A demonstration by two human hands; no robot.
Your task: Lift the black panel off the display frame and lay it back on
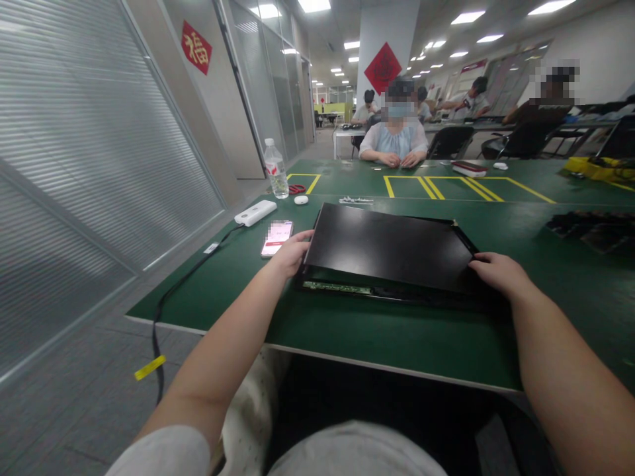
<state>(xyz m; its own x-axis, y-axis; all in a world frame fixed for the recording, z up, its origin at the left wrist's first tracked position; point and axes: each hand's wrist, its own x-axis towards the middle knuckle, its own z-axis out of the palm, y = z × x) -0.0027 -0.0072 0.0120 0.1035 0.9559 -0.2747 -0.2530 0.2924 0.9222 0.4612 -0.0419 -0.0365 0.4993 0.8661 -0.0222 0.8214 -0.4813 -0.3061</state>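
Observation:
A flat black screen panel (391,248) lies tilted over a black frame (421,295) on the green table, its near edge raised a little from the frame. Along the near left of the frame shows a strip of green circuit board (337,288). My left hand (292,254) grips the panel's left edge, its fingertips partly hidden. At the right side, my right hand (499,272) is closed on the panel's edge, thumb on top; whether it also grips the frame I cannot tell.
Left of the panel are a phone (278,238), a white power strip (255,213) with a black cable, a water bottle (276,170), red scissors (297,189) and a small white case (301,199). A person (394,132) sits across the green table (238,284).

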